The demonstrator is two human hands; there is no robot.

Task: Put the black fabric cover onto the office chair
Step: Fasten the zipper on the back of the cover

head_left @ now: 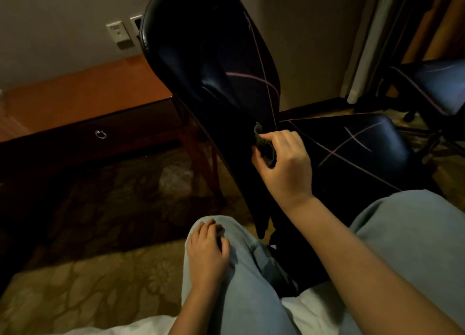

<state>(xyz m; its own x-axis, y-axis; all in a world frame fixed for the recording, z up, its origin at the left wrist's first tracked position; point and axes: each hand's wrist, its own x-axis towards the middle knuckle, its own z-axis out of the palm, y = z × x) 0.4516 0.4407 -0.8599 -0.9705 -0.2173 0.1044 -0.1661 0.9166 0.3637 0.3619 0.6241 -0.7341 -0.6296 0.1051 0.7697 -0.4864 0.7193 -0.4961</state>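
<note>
Right grip (284, 163) pinches black fabric cover (251, 70) hem: soft, light, likely stretchy; hem best hold. Left grip (207, 246) slack on knee (241, 234).

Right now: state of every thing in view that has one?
black fabric cover: over most of the office chair, one bunch loose where back meets seat.
office chair: leather edge at top of back uncovered.
right hand: grips the loose bunch.
left hand: rests on knee, holds nothing.
desk drawer: shut.
</note>
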